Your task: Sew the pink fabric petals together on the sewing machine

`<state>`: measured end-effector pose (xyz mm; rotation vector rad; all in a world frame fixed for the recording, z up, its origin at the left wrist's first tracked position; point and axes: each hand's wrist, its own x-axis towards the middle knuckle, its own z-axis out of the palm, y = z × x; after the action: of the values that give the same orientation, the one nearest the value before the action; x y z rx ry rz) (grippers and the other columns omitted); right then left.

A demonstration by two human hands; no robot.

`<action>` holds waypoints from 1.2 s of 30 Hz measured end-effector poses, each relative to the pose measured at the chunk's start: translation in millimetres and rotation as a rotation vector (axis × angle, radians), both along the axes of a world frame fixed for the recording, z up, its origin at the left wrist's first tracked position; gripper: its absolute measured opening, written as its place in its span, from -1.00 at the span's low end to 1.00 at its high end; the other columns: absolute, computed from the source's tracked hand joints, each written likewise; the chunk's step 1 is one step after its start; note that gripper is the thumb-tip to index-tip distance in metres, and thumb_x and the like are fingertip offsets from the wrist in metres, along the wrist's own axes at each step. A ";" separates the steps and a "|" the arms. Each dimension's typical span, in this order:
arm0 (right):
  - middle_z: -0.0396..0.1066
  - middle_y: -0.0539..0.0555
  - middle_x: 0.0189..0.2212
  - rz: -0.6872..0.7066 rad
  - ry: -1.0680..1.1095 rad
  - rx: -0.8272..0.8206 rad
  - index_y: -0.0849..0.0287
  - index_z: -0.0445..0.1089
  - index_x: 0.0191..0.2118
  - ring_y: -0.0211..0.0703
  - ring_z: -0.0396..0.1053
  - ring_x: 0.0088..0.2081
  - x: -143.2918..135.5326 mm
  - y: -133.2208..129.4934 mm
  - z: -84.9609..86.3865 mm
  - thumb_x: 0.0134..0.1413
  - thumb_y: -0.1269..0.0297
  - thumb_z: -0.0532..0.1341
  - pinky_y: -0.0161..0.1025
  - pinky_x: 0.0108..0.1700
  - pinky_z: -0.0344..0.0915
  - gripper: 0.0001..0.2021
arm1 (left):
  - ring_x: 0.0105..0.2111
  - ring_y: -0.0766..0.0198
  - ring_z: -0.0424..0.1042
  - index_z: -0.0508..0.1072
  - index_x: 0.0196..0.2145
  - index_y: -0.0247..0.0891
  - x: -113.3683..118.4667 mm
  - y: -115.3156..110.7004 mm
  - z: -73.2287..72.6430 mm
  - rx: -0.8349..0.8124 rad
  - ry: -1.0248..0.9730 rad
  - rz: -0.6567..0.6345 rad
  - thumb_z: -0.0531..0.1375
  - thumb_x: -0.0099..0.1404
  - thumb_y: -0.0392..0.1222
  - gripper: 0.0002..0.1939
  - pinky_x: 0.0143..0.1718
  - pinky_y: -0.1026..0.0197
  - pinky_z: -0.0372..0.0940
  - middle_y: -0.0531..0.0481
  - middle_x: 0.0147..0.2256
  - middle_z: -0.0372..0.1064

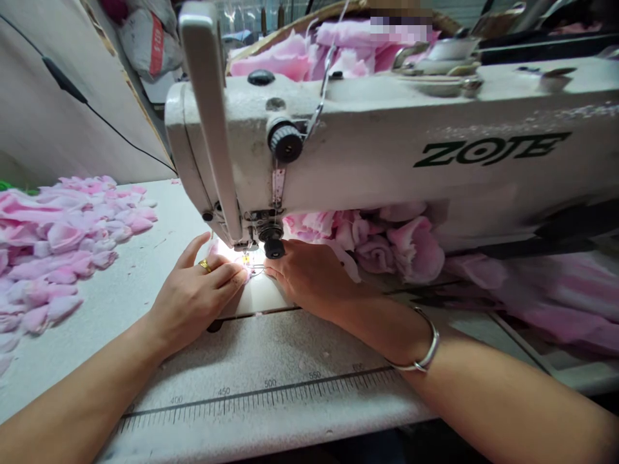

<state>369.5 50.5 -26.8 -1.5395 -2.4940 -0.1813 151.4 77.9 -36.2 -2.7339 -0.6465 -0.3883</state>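
Note:
Under the lit needle area of a white sewing machine (367, 154), the fingertips of my left hand (193, 296) press together on the edge of a small pink fabric piece (250, 273). A ring is on one of its fingers. My right hand (314, 274) is closed just right of the needle, with its fingertips partly behind the black knob (274, 248); what they pinch is hidden. Beside its knuckles, gathered pink fabric flowers (382, 248) lie beneath the machine arm. The presser foot (246, 259) stands between both hands.
Many pink fabric petals (62, 238) are heaped on the table's left side. More pink cloth (556, 290) lies at the right, and a basket of pink fabric (338, 48) stands behind the machine. A printed ruler (271, 394) runs along the front edge. A black cable (65, 80) hangs at upper left.

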 end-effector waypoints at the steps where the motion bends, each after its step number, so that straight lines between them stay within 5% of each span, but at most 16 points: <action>1: 0.38 0.05 -0.41 0.001 -0.013 0.010 0.16 0.43 -0.37 -0.20 0.28 -0.40 -0.4 -0.1 0.1 0.16 0.34 0.14 -0.21 -0.52 -0.19 -0.86 | -0.24 0.23 0.42 0.37 -0.05 -0.11 0.0 -1.1 0.5 -0.006 0.001 0.007 -0.05 0.40 -0.33 -0.71 0.26 -0.24 -0.18 0.10 -0.17 0.46; 12: 0.36 0.11 -0.45 0.039 -0.078 -0.005 0.18 0.43 -0.33 -0.16 0.27 -0.40 -1.0 -1.5 1.7 0.11 0.50 0.11 -0.22 -0.55 -0.18 -0.83 | -0.21 0.18 0.42 0.38 -0.05 -0.14 3.1 -2.3 1.3 -0.032 0.004 0.031 -0.08 0.42 -0.29 -0.70 0.21 -0.18 -0.03 0.07 -0.18 0.48; 19: 0.37 0.12 -0.43 0.050 -0.107 0.084 0.21 0.42 -0.33 -0.12 0.31 -0.34 0.3 6.3 -3.4 0.12 0.54 0.08 -0.22 -0.53 -0.13 -0.81 | -0.21 0.14 0.38 0.39 -0.07 -0.16 3.3 6.5 -6.7 -0.088 -0.048 0.039 -0.05 0.40 -0.26 -0.73 -0.13 0.03 0.28 -0.04 -0.24 0.45; 25: 0.40 0.09 -0.32 0.022 -0.069 0.073 0.20 0.41 -0.29 -0.15 0.31 -0.35 2.2 7.1 -3.4 0.12 0.53 0.08 -0.21 -0.52 -0.09 -0.82 | -0.31 0.23 0.38 0.45 -0.20 -0.20 2.2 12.8 -10.1 -0.040 -0.131 0.100 0.04 0.37 -0.18 -0.81 -0.32 0.19 0.27 -0.01 -0.34 0.44; 36: 0.40 0.10 -0.40 0.052 -0.074 0.095 0.20 0.40 -0.30 -0.11 0.32 -0.34 0.9 8.7 -4.6 0.11 0.53 0.09 -0.20 -0.52 -0.08 -0.83 | -0.29 0.20 0.38 0.48 -0.23 -0.25 7.2 9.0 -8.3 -0.101 -0.155 0.103 0.02 0.38 -0.22 -0.77 -0.31 0.16 0.30 -0.05 -0.32 0.45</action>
<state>370.4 59.2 -31.5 -1.4550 -2.5386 -0.3485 158.6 86.9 -44.5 -2.7695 -0.8654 -0.5618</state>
